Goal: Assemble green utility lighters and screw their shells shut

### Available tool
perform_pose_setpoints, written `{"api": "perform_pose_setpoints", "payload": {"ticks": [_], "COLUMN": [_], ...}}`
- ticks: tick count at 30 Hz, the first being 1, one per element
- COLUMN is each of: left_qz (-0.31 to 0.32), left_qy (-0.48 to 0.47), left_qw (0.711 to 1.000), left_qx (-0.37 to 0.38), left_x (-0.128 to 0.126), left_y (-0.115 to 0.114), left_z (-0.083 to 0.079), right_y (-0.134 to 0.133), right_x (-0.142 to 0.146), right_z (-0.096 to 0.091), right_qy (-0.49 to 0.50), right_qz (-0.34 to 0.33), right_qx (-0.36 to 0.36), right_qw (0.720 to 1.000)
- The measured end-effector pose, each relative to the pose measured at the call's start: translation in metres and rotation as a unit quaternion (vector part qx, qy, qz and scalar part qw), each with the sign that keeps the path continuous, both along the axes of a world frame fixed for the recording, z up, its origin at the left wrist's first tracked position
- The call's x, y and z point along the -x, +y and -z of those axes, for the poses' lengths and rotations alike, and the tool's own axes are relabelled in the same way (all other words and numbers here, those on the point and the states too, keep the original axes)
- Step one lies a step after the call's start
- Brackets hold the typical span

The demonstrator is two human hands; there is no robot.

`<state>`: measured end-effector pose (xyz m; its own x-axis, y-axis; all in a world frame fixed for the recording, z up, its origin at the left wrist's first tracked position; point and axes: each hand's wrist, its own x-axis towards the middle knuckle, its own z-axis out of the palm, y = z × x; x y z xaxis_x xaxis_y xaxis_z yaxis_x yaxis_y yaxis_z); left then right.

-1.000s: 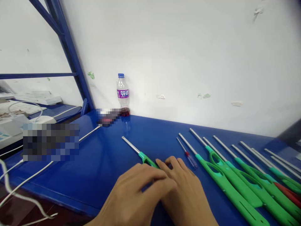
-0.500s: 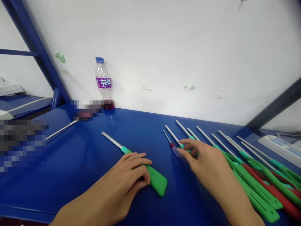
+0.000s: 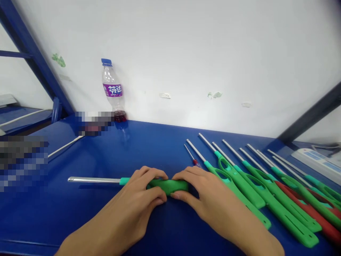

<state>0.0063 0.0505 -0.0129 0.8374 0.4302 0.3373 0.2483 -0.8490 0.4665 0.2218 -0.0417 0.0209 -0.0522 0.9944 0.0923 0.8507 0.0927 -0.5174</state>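
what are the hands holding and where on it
A green lighter, by its handle: the left hand grips the part nearer the metal rod, the right hand pinches the other end.

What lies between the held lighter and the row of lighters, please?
In the head view, the right hand is there, pinching the held lighter; farther back lies the screwdriver, partly hidden by that hand.

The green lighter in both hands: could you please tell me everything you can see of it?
The green lighter has a silvery, metal-looking tube, a teal collar and a plastic-looking handle, partly hidden. It points sideways over the blue tabletop, tube to the left, handle seemingly on edge. The left hand grips its middle; the right hand pinches its butt end.
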Motion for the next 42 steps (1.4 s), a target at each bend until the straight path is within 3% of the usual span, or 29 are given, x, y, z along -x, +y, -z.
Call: {"api": "perform_pose_setpoints", "payload": {"ticks": [6,10,13,16,19,24,29,34,42], "left_qz": [-0.035,-0.041,-0.032,-0.028,-0.039,-0.059,-0.077,-0.108,-0.142], "left_qy": [-0.094,-0.049,-0.011,-0.010,-0.021,-0.036,-0.077,-0.122,-0.150], "left_qw": [0.995,0.997,0.998,0.999,0.999,0.998,0.994,0.986,0.975], "left_qx": [-0.002,0.039,0.046,0.026,0.020,0.000,-0.020,-0.045,-0.080], "left_x": [-0.001,-0.001,-0.002,-0.003,-0.004,-0.003,0.001,0.001,0.002], "left_y": [0.002,0.003,0.004,0.004,0.006,0.013,0.015,0.013,0.014], "left_z": [-0.006,-0.004,0.000,0.002,0.002,0.004,0.005,-0.005,-0.006], "right_y": [0.004,0.001,-0.002,0.000,0.006,0.011,0.007,0.002,-0.002], "right_x": [0.002,0.006,0.004,-0.005,-0.018,-0.029,-0.026,-0.024,-0.011], "right_z": [0.003,0.002,0.000,0.002,0.011,0.024,0.024,0.024,0.001], "right_qy": [-0.032,-0.011,0.010,-0.022,-0.110,-0.179,-0.120,-0.044,0.080], "right_qz": [0.017,0.025,0.025,0.030,0.077,0.104,0.072,0.078,0.108], "right_qx": [-0.010,0.038,0.036,-0.042,-0.135,-0.065,-0.056,-0.148,-0.205], "right_qw": [0.999,0.999,0.999,0.998,0.982,0.976,0.989,0.985,0.970]}}
